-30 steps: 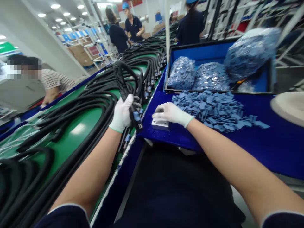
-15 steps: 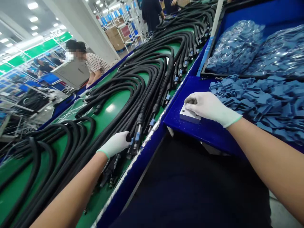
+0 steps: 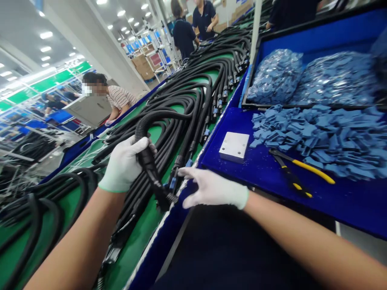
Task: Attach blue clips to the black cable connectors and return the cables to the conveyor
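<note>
Hose: black ribbed hose (image 3: 147, 159) in the left hand (image 3: 120, 167); runs away above the grip, end points down toward the right hand (image 3: 214, 189).
Left grip: closed around it, thumb over top.
Right grip: open, thumb and fingers apart, nothing visibly held; beside the hose end. Contact with neighbouring parts unclear.
Handling: ribbed tube probably flexes, so a firm wrap close to the end looks best. Support the tip, don't twist against the bend.
In the way: other hoses (image 3: 193, 100) packed beyond and under the left grip, could snag. Ragged white edge (image 3: 152, 241) just below the held end; lift clear.
Right side: metal block (image 3: 234, 145) beyond the right hand; pliers (image 3: 314, 171) to its right; loose blue pieces (image 3: 317, 137) behind those.
Further off: bagged pieces (image 3: 276, 76) past the pile; person in striped shirt (image 3: 121, 96) beyond the left grip.
</note>
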`<state>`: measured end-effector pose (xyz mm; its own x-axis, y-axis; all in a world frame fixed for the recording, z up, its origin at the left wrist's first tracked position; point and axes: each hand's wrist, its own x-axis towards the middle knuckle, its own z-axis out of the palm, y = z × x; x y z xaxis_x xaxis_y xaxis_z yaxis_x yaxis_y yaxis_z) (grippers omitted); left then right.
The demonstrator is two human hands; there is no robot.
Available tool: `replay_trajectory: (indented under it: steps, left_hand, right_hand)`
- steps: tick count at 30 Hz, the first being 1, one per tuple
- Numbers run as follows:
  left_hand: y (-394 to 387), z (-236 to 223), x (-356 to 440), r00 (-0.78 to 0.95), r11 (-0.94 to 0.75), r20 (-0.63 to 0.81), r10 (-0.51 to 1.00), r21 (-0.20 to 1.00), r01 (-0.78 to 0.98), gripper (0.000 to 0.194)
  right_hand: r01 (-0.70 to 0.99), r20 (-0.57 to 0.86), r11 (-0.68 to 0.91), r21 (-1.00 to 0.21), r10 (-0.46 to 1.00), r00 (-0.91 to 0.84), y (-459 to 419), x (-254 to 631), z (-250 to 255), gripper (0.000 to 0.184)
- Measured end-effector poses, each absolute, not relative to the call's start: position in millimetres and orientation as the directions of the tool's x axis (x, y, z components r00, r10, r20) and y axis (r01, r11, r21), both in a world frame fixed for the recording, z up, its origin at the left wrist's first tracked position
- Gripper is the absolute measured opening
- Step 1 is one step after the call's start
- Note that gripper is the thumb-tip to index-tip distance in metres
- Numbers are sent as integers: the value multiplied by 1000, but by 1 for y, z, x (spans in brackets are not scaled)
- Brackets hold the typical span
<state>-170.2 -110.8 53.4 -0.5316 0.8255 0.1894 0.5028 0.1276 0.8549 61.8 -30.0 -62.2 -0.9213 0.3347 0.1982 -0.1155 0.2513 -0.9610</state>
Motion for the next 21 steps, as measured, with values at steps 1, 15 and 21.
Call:
replay_trajectory:
  steps: [1, 15, 21]
  left_hand:
    - [-101, 49, -155, -548, 71, 208, 810, 893, 445, 37]
    - [-84, -31, -77, 525, -600, 341, 780, 167, 782, 28]
    - [-58, -24, -36, -5, -52, 108, 994, 513, 857, 33]
  right_hand:
    - [-127, 161, 126, -984, 326, -931, -39, 56, -68, 92]
    - [295, -100, 312, -903, 514, -852, -3, 213, -42, 24]
    - [896, 111, 436, -85, 898, -426, 11, 261, -66, 17]
